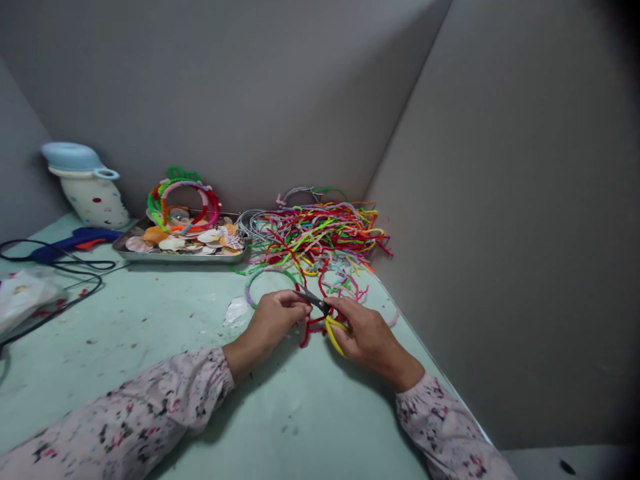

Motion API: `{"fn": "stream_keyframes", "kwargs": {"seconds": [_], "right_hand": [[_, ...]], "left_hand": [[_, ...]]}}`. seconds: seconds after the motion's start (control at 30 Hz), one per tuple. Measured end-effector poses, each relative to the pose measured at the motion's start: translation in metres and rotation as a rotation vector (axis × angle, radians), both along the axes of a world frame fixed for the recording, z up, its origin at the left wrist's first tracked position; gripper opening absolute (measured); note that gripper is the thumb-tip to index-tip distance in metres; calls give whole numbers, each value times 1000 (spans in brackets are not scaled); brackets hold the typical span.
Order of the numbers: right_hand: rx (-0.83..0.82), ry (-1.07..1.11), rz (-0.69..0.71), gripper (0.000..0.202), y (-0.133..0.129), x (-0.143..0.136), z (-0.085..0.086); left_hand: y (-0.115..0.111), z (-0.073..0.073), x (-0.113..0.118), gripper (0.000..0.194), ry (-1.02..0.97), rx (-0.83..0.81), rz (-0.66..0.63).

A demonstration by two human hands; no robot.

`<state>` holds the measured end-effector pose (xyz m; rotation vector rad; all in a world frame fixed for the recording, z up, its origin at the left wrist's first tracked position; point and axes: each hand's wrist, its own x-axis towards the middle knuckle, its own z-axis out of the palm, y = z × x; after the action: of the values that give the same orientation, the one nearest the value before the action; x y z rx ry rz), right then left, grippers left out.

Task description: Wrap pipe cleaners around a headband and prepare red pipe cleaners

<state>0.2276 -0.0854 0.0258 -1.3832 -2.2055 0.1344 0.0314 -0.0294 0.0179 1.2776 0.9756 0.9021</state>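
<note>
My left hand (274, 320) is closed, thumb and fingertips pinched on a red pipe cleaner (305, 335) whose end hangs down below them. Just behind these fingers is a ring (249, 285) wrapped in purple, green and red; whether the hand also grips it I cannot tell. In my right hand (373, 339) is a pair of scissors (316, 301) with dark blades and yellow handles. The blades point left, to the fingertips of my left hand and the red pipe cleaner. Whether they touch it is too small to make out.
Behind my hands lies a heap of coloured pipe cleaners (325, 230). A metal tray (185, 257) of seashells (173, 245) stands left of it, with wrapped rings (219, 207) on top. Further left are a cup (93, 197), a blue tool (60, 248), a black cable (75, 303) and a white bag (25, 293).
</note>
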Motion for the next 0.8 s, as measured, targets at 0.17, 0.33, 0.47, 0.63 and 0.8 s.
{"fn": "stream_keyframes", "kwargs": {"seconds": [0.17,0.33,0.47,0.63,0.8], "right_hand": [[-17,7,17,47,1,2,-3],[-31,8,9,47,1,2,-2],[-51,-18,-16,46,-1,-3,5],[-57,-33,-39,45,-2,-7,6],[-64,-4,-34,45,0,-6,2]], "left_hand": [[1,-1,-1,11,8,1,-3],[0,-1,-1,11,22,9,2],[-1,-1,0,15,9,13,1],[-1,-1,0,22,-28,-5,-12],[-1,0,1,21,-35,-8,-21]]}}
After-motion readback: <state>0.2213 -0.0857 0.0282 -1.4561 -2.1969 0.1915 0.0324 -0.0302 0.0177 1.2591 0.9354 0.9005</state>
